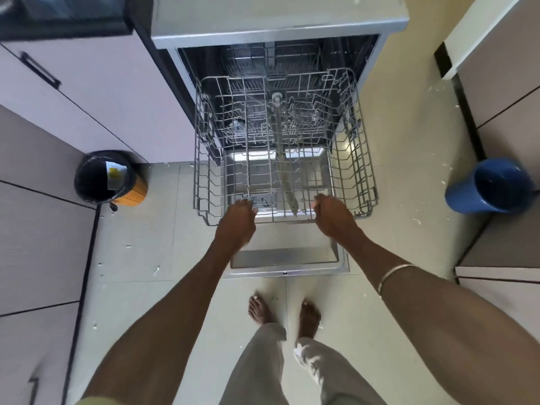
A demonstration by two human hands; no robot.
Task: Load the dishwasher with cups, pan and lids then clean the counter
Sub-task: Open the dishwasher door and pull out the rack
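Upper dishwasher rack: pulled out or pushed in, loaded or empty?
Pulled out and empty. The wire rack extends over the open door, both hands gripping its front edge; no dishes show inside.

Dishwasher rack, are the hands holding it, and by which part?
Yes. Both the left hand and the right hand grip the front rim of the pulled-out wire rack, one toward each side.

no legible text, bin (109, 176) label unreadable
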